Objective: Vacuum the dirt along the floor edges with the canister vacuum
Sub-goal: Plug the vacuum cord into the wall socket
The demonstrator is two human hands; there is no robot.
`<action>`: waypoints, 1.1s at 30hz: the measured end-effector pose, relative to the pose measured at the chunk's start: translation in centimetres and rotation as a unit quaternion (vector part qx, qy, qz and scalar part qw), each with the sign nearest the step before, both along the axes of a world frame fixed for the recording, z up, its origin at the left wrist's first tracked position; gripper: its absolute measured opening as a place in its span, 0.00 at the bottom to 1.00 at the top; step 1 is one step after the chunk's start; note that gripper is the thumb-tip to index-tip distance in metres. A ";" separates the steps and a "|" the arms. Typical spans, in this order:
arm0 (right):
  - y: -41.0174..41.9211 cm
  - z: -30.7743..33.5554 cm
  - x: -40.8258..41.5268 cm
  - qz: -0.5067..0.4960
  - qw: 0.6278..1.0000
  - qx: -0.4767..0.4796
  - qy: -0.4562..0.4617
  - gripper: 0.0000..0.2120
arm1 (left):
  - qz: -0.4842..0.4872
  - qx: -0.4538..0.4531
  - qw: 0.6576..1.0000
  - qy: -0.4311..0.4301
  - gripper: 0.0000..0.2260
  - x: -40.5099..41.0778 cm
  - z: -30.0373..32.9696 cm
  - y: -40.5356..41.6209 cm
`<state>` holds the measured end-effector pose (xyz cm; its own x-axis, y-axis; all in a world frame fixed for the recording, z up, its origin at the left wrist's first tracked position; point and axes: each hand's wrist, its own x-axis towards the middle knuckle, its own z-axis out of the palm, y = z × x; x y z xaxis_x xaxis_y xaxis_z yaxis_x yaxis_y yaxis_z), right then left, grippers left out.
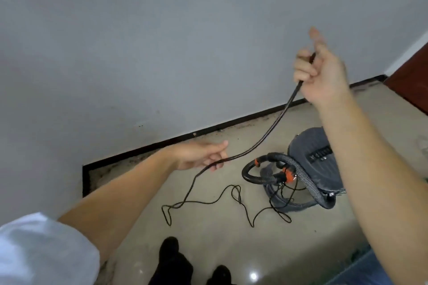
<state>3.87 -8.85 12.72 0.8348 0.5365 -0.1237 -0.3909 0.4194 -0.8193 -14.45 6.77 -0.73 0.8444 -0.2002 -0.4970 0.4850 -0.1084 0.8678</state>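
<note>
My right hand (324, 71) is raised in front of the grey wall (162, 41), its grip closed around the black cord (266, 136), fingers curled over it and the thumb pointing up. From there the cord sags down and to the left to my left hand (201, 155), whose fingers are loosely curled under it, holding it lightly near the fingertips. Past my left hand the cord drops to the floor (220, 238) and lies there in loose, tangled loops leading toward the vacuum (312, 157). The grey canister vacuum sits on the floor to the right, near the wall, below my right forearm, with its ribbed hose (308, 180) curled in front of it and orange fittings at the hose's black handle. Dark dirt (231, 126) is strewn along the floor edge beside the black baseboard (162, 143). My dark shoes (171, 259) show at the bottom, and a white sleeve (41, 250) at lower left.
</note>
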 end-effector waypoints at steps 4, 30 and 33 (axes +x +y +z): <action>8.4 -3.3 -4.9 0.107 0.988 -0.102 -0.043 0.22 | 0.073 -0.098 0.992 -0.012 0.15 -2.0 -0.2 0.2; 35.9 -18.1 -6.2 0.372 0.851 -0.357 -0.097 0.16 | 0.244 0.123 0.958 0.086 0.07 -1.5 -15.8 22.0; 40.1 -23.0 -4.2 0.374 0.856 -0.348 -0.080 0.14 | 0.326 -0.047 0.938 0.104 0.12 0.8 -20.5 23.1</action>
<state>-0.32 31.24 -10.31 0.3255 0.7712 -0.5471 -0.1970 -0.5106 -0.8370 -13.66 29.86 -21.24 0.6894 0.2744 -0.6704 0.5815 0.3422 0.7381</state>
